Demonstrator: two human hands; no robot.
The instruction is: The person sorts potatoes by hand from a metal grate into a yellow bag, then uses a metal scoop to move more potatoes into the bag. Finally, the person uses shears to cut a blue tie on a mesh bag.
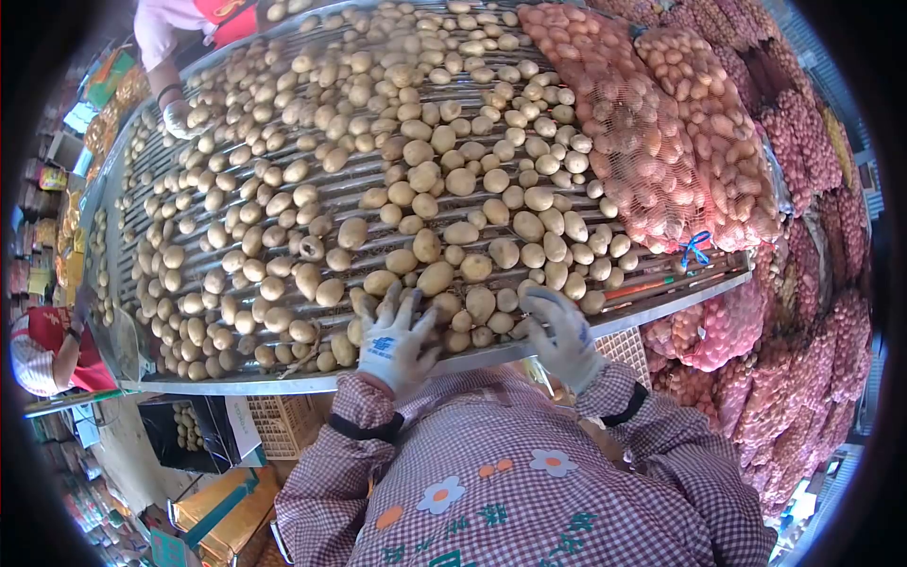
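Potatoes [436,278] of mixed sizes lie spread over a slatted metal sorting table [373,200]. My left hand [395,345], in a white glove with a blue print, rests at the near edge with its fingers spread over potatoes. To its right, my right hand [567,342], also gloved, is bent inward beside potatoes at the edge. Its fingers are curved with the thumb apart, and I see nothing gripped in it. Several potatoes [480,302] lie between the two hands.
Red mesh sacks of potatoes [628,123] lie on the table's right, one tied with a blue string [694,248]. More sacks [798,378] are stacked beyond. A co-worker's gloved hand [179,118] touches potatoes at far left; another person [59,345] stands left. Crates [274,425] sit below.
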